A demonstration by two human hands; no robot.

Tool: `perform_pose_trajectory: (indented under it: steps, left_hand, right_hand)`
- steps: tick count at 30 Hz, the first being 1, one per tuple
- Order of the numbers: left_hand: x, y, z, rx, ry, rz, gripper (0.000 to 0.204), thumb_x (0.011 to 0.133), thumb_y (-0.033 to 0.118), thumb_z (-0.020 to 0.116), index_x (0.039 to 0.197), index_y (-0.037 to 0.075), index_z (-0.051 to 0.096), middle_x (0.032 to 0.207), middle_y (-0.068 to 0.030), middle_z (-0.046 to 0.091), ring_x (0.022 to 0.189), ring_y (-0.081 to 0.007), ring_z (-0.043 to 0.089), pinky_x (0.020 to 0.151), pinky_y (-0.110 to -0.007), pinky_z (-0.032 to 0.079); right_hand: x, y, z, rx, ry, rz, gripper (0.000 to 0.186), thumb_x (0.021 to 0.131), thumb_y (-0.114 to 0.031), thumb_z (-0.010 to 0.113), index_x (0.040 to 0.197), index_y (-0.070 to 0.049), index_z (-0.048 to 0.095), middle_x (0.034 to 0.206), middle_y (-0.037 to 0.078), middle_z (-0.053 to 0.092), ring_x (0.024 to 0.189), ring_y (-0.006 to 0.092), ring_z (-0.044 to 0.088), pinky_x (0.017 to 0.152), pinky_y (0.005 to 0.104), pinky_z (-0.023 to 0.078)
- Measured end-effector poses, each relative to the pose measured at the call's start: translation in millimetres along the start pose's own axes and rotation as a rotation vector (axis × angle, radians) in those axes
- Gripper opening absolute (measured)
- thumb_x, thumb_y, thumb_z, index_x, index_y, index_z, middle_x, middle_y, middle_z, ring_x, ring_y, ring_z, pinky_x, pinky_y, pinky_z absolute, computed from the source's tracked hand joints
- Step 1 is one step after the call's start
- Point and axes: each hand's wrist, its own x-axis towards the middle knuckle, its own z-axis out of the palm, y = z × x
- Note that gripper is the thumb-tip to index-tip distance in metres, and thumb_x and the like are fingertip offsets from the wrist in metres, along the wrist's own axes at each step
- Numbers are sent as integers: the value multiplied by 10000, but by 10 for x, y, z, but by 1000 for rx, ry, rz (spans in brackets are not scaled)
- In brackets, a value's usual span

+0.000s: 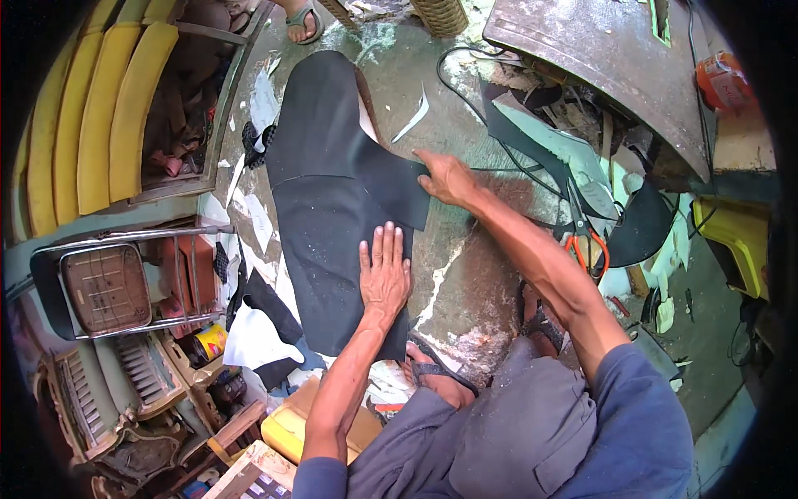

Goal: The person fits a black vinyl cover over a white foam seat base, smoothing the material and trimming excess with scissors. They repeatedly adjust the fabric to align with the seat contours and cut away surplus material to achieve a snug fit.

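Note:
A long piece of black upholstery material (320, 241), smooth like vinyl, lies over the floor in front of me, with a seam across it and a rounded far end. A pale underside shows along its upper right edge. My left hand (385, 279) rests flat on its near part, fingers stretched out. At the flap jutting out to the right, my right hand (449, 179) has its fingers bent and closed on the material's edge; the index finger reaches out beyond it. Farther right, scissors with orange handles (588, 248) lie among offcuts, away from both hands.
White and black offcuts (258, 337) litter the left side. A metal-framed chair (104, 287) and yellow curved panels (125, 108) stand at the left. A large worn panel (582, 50) with a cable fills the upper right. A person's sandalled foot (303, 23) is at the top.

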Motion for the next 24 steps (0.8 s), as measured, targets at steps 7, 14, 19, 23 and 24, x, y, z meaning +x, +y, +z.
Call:
perform_pose_trajectory:
  steps: [7, 14, 19, 23, 24]
  left_hand:
    - [-9, 53, 146, 147, -27, 110, 656, 992, 303, 484, 1567, 9, 370, 1685, -135, 255, 1583, -289, 150, 1276, -531, 47]
    - [-4, 74, 179, 125, 8, 111, 615, 958, 203, 482, 1524, -29, 419, 1655, -162, 310, 1570, -304, 204, 1275, -529, 74]
    - [-6, 49, 152, 84, -5, 124, 590, 963, 187, 466, 1505, -42, 433, 1651, -172, 313, 1567, -313, 210, 1273, -524, 110]
    - [-58, 32, 110, 47, 43, 84, 627, 939, 208, 544, 1513, -17, 432, 1651, -189, 304, 1562, -331, 216, 1263, -555, 121]
    - [-106, 39, 78, -33, 85, 38, 642, 933, 215, 566, 1519, -8, 429, 1651, -193, 301, 1561, -338, 217, 1260, -564, 121]
  right_hand:
    - [-1057, -272, -646, -144, 128, 161, 478, 894, -128, 642, 1351, -18, 553, 1169, 236, 605, 1094, 432, 597, 944, 500, 501]
    - [-2326, -296, -1291, -736, 159, 337, 625, 822, -116, 748, 1401, -40, 523, 1398, 194, 508, 1290, 415, 478, 1070, 540, 392]
    - [-2527, -140, -1425, -669, 259, 433, 646, 849, -151, 771, 1420, -17, 499, 1406, 262, 487, 1298, 448, 475, 1091, 533, 379]
    - [-2621, -185, -1543, -613, 254, 413, 638, 870, -176, 761, 1421, 1, 493, 1362, 285, 496, 1260, 452, 487, 1063, 534, 390]
    - [-2710, -131, -1565, -729, 244, 408, 669, 876, -166, 752, 1454, -2, 459, 1323, 281, 516, 1204, 454, 523, 1017, 521, 429]
